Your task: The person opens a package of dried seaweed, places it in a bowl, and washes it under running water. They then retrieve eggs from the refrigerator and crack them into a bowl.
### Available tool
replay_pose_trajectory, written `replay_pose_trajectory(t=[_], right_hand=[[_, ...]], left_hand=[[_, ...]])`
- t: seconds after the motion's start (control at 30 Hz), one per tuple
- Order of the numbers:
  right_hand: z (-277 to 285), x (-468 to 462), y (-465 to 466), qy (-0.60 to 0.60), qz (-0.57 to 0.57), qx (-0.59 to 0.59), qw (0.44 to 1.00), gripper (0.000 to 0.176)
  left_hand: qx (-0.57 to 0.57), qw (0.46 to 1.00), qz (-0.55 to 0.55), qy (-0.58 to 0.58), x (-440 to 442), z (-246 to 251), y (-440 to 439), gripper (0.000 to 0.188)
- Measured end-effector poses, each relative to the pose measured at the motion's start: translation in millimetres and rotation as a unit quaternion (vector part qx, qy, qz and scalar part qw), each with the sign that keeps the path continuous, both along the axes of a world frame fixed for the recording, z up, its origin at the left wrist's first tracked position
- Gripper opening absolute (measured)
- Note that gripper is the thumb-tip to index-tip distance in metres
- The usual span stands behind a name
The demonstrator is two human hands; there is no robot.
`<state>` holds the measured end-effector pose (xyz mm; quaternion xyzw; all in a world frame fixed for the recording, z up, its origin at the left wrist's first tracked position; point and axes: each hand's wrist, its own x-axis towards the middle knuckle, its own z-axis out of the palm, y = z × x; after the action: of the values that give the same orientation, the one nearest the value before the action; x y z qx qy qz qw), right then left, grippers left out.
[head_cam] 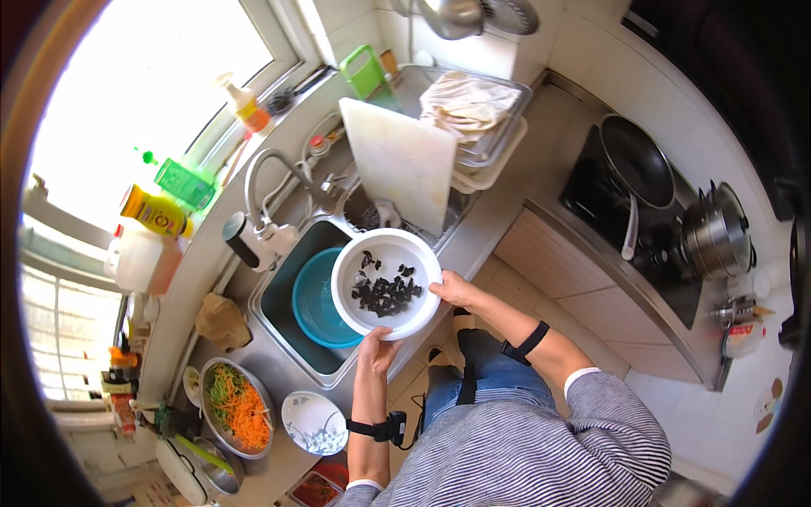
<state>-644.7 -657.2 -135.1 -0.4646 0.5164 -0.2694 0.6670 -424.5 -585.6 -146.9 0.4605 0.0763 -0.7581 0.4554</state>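
A round white plastic basin point(342, 269) is held in both my hands over the near edge of the sink. Pieces of what look like soaked black wood ear fungus point(386, 295) lie in clear water inside it. My left hand point(378, 352) grips the rim at the lower side, while my right hand point(455, 289) grips it at the right. Partly beneath the basin, a teal plastic colander point(310, 304) rests in the stainless steel sink point(279, 288); the basin hides part of it.
A faucet point(253, 184) arches behind the sink. A white cutting board point(399, 165) stands upright beside it. Shredded carrot and green strips point(244, 405) fill a metal bowl, near a patterned white bowl point(313, 412). A frying pan point(637, 161) and a steel pot point(716, 234) occupy the stove.
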Motion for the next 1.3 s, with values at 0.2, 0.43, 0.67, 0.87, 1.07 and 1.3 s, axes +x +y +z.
replay_pose_trajectory(t=[0.2, 0.43, 0.67, 0.87, 1.07, 1.3], right_hand=[[9.2, -78.7, 33.2, 0.029, -0.094, -0.004, 0.995, 0.028], [-14.8, -179.2, 50.9, 0.031, -0.235, -0.063, 0.969, 0.024], [-32.2, -259.5, 41.0, 0.083, -0.333, 0.007, 0.939, 0.028], [-54.2, -298.4, 4.4, 0.111, -0.368, -0.041, 0.922, 0.024], [-76.6, -304.0, -36.8, -0.020, -0.441, 0.016, 0.897, 0.019], [-88.2, -296.9, -66.0, -0.095, -0.466, 0.054, 0.878, 0.024]], left_hand=[[-0.035, 0.993, -0.112, -0.016, -72.4, 13.6, -8.0, 0.040], [-0.036, 0.975, -0.216, -0.045, -182.1, 17.1, -36.6, 0.034], [-0.072, 0.949, -0.305, -0.044, -271.4, 9.2, -86.3, 0.029], [-0.050, 0.951, -0.295, -0.077, -318.6, -2.0, -131.5, 0.026], [-0.104, 0.944, -0.286, -0.131, -336.9, -8.8, -163.7, 0.042], [-0.144, 0.965, -0.201, -0.086, -343.8, -13.2, -177.4, 0.051]])
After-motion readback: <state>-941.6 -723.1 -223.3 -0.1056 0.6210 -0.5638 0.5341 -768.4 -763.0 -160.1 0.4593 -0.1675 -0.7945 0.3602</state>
